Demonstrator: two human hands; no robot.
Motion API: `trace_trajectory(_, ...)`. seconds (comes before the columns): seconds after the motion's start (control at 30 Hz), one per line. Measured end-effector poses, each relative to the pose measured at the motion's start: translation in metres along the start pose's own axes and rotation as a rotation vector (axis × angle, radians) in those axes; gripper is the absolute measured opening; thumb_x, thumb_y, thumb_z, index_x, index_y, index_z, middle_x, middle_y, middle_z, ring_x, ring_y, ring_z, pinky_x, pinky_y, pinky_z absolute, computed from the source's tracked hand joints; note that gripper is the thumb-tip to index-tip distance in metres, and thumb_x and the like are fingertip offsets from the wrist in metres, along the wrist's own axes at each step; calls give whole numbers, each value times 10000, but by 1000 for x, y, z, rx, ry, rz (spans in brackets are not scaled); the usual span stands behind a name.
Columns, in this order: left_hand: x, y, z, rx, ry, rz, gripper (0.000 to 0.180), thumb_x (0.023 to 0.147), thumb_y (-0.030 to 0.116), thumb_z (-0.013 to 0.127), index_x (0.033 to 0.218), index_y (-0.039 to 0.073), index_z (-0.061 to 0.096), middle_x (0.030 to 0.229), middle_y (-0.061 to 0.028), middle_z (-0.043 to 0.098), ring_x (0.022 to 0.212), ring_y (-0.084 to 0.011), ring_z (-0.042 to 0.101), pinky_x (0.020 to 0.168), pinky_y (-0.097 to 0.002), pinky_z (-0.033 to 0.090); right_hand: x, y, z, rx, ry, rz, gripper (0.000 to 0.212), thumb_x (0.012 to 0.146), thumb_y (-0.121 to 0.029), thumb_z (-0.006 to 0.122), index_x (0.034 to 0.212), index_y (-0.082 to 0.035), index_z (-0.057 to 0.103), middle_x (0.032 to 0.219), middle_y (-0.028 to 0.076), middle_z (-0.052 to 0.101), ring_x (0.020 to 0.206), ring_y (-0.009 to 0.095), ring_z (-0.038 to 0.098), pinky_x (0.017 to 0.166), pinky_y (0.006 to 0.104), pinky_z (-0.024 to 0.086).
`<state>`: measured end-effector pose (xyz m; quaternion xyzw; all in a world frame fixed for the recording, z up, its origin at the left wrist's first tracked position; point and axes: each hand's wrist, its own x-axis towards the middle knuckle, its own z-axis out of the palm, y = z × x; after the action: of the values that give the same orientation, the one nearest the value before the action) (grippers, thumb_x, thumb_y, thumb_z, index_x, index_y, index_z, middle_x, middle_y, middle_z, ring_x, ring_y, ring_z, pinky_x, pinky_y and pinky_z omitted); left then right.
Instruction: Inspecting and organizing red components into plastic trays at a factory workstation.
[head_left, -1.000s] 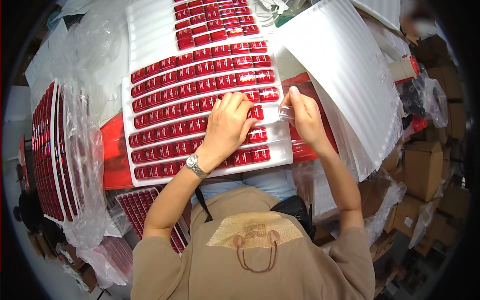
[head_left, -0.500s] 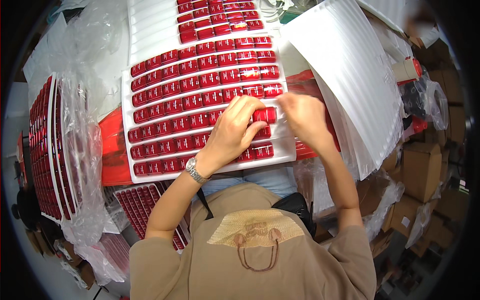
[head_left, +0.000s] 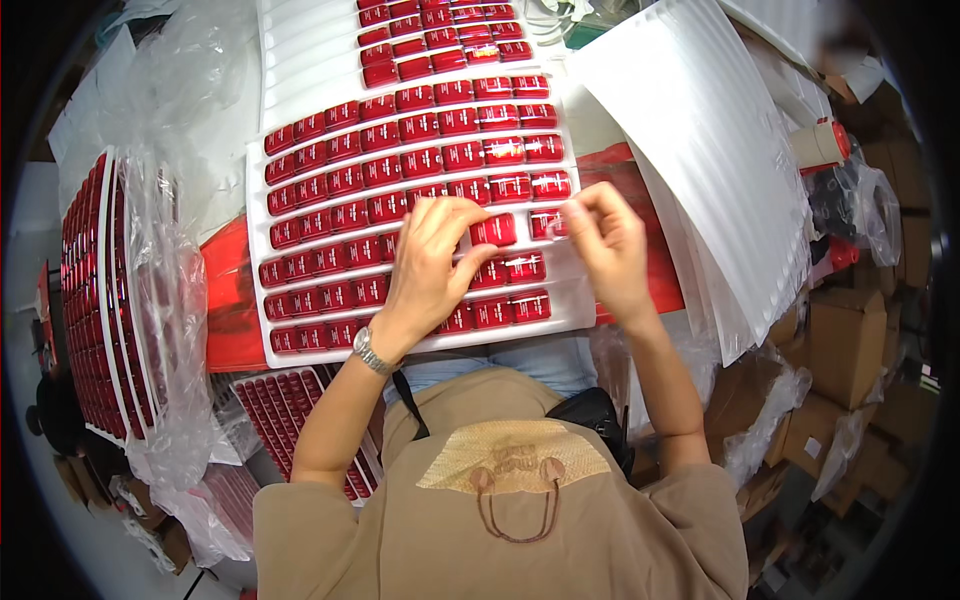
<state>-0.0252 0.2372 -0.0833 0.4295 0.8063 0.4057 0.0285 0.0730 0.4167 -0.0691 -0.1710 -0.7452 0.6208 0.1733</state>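
Note:
A white ridged tray [head_left: 258,250] in front of me carries rows of small, glossy red rectangular containers [head_left: 382,171] with pale print. My left hand [head_left: 432,262], a metal watch at its wrist, reaches over the lower rows. Its thumb and fingers close around one red container [head_left: 493,229], while the palm hides others. To the right, a gap separates that piece from a red container at the row's end [head_left: 546,223]. My right hand [head_left: 608,245] is beside this end piece, thumb and forefinger drawn together; what they pinch, if anything, is unclear.
Another white tray [head_left: 310,55], partly filled with red containers, lies beyond. White ridged sheets [head_left: 690,130] lean at right. Filled trays [head_left: 100,300] and clear plastic wrap [head_left: 180,360] stand at left. Cardboard boxes [head_left: 845,340] are stacked at far right; red sheeting [head_left: 232,300] lies under the near tray.
My left hand has shifted left and slightly down. My right hand's fingertips have come down beside the row's end, where a separate red container now shows right of a gap.

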Motion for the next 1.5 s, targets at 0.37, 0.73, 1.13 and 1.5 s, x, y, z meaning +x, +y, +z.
trace_trajectory(0.37,8,13,6,258,15,38,312,698,164,745,969,51,639,912,-60,572,918,-226,505,826,-367,368,2,-6,-17,-170,-16,117,309,909,-89,470,1205,-2,465,906,68,557,818,119,540,700,259,455)
trace_trajectory(0.73,-14,-12,-23,302,22,18,245,710,137,740,922,34,672,987,-67,591,968,-212,508,808,-355,356,-12,-15,-15,313,-6,66,273,817,72,619,1081,64,550,1012,135,621,882,152,631,801,257,531)
trace_trajectory(1.13,-10,4,-18,-80,132,-108,241,713,-20,691,937,4,606,926,-107,620,925,-257,565,798,-344,465,-19,-68,-32,-617,-216,-541,385,754,-131,713,1102,-4,605,1064,144,633,990,291,603,861,368,477)
trace_trajectory(1.5,-13,-6,-24,174,54,23,331,700,73,728,1004,-3,622,1064,-128,584,990,-283,541,846,-381,450,98,53,-321,-1251,285,-28,509,836,-304,640,1216,9,506,1227,206,543,1121,356,520,954,401,386)
